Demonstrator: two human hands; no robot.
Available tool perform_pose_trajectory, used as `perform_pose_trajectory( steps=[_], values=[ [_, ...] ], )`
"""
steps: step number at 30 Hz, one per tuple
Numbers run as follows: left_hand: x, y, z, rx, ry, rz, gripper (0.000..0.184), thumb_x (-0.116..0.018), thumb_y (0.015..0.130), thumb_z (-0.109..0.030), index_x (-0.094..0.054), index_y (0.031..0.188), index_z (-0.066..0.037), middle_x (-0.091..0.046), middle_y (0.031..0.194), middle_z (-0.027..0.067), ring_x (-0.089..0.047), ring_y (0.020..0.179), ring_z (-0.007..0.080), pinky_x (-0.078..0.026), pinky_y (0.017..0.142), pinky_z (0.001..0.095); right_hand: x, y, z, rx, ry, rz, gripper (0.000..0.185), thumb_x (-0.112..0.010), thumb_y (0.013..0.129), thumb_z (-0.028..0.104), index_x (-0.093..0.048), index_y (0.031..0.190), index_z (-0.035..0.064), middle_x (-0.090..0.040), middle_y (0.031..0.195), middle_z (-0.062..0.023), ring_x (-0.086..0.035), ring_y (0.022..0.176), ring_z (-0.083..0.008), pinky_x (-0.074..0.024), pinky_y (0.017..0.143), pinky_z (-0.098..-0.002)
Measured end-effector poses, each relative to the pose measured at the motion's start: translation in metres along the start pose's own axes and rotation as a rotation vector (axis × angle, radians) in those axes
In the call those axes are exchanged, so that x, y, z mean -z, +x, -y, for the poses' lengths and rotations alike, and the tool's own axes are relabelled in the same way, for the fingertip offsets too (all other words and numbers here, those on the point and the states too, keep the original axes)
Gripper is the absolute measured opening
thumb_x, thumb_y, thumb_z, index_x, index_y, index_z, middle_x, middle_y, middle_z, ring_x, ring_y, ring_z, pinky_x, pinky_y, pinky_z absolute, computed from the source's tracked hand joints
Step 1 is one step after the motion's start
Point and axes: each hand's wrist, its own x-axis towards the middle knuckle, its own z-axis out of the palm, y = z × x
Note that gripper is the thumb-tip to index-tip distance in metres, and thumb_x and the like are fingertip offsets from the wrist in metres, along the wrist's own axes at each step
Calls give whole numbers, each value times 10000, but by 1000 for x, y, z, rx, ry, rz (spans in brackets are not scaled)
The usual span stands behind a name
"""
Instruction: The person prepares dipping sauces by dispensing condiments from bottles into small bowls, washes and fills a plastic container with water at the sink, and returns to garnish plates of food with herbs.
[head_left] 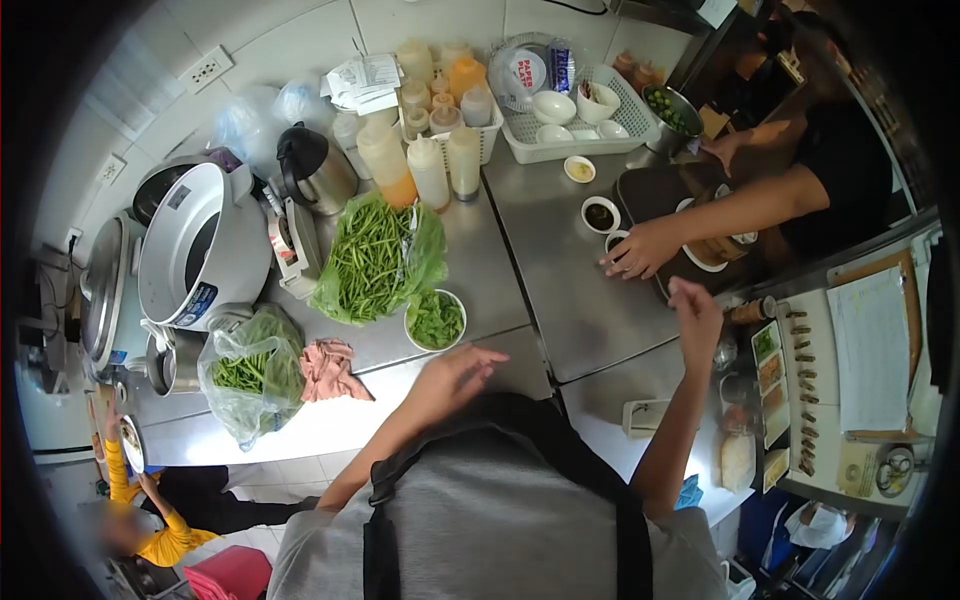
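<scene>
A white round bowl (464, 318) filled with loose green leaves (435, 320) stands upright on the grey stainless-steel surface (590, 330). Its mouth is circular, so it presents no long axis. The wearer's bare left hand (447, 382) is the nearer of the two, just on the wearer's side of the bowl. From the left fingers, the bowl lies forward and slightly left; contact between them cannot be confirmed. These fingers are extended and released, with nothing in them, and point rightward, past the bowl rather than at it.

The wearer's bare right hand (697, 315) is raised well to the bowl's right. Its fingers are bent; no article is visible there, but whether they enclose something small cannot be determined.

Just beyond the bowl, to its left, lies a clear plastic bag of long green beans (365, 250). A crumpled pink cloth (333, 370) lies left of the bowl, toward the wearer. Well right of the bowl and farther forward, a co-worker's hand (645, 250) reaches over the surface, near a black tray (640, 185).
</scene>
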Motion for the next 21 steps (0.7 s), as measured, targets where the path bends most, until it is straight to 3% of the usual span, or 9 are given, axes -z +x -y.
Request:
perform_pose_trajectory(
  steps=[3, 5, 7, 9, 11, 13, 15, 19, 21],
  values=[
    [-26, 5, 3, -93, 3, 42, 276, -622, 813, -29, -630, 1063, -144, -637, 893, 67, -639, 794, 258, -514, 679, 341, -9, 6, -24, -181, 29, 203, 242, -683, 859, 228, -698, 948, 4, -635, 747, -12, -585, 719, -78, -443, 673, -198],
    [-31, 8, 4, -100, -11, 65, 286, -620, 814, -9, -634, 1068, -140, -638, 891, 57, -637, 797, 235, -508, 686, 324, -31, 17, 24, -158, 128, 404, 261, -640, 888, 171, -653, 1078, -7, -658, 886, -36, -604, 788, -95, -464, 742, -225],
    [-26, 12, -1, -65, 4, 103, 308, -601, 835, 20, -642, 1105, -123, -638, 887, 53, -641, 839, 196, -501, 749, 293, -69, 45, 15, 5, 356, 714, 296, -637, 894, 191, -634, 1125, 7, -656, 1007, -48, -617, 880, -106, -473, 811, -236],
    [-17, 12, -4, -26, 29, 58, 290, -600, 839, -1, -639, 1098, -125, -638, 896, 69, -633, 825, 226, -497, 731, 312, -108, 71, 37, 43, 356, 930, 359, -673, 869, 288, -638, 1126, 41, -660, 960, -38, -610, 888, -102, -477, 790, -249],
    [-9, 9, -3, 8, 37, -19, 263, -601, 841, -40, -630, 1082, -139, -629, 881, 84, -626, 804, 281, -502, 690, 361, -153, 109, 44, 122, 268, 844, 327, -665, 867, 269, -645, 1110, 51, -679, 974, -50, -623, 925, -129, -482, 810, -277],
    [4, 4, -1, 88, 40, -46, 263, -581, 858, -43, -629, 1105, -123, -630, 905, 105, -628, 824, 278, -496, 729, 348, -208, 167, 29, 322, 83, 546, 312, -650, 866, 271, -648, 1092, 57, -691, 983, -97, -646, 923, -203, -489, 818, -317],
    [12, -4, 5, 170, 17, -105, 274, -572, 861, -37, -629, 1116, -116, -631, 915, 110, -635, 832, 262, -492, 751, 328, -249, 213, 24, 352, -32, 320, 323, -587, 886, 312, -657, 1066, 53, -682, 997, -149, -644, 948, -293, -487, 835, -369],
    [28, -9, 15, 251, -132, -232, 276, -555, 865, 9, -619, 1127, -48, -647, 961, 99, -644, 882, 190, -488, 802, 299, -311, 296, -17, 295, -629, 562, 453, -510, 898, 412, -657, 1075, 22, -644, 1059, -222, -606, 1000, -382, -459, 898, -438],
    [41, -2, 16, 284, -291, -308, 214, -561, 890, 16, -613, 1097, 6, -650, 994, 89, -636, 907, 156, -493, 819, 292, -322, 312, -28, 254, -771, 677, 506, -539, 872, 449, -648, 1085, 4, -632, 1086, -232, -596, 1025, -390, -453, 915, -433]
  ],
)
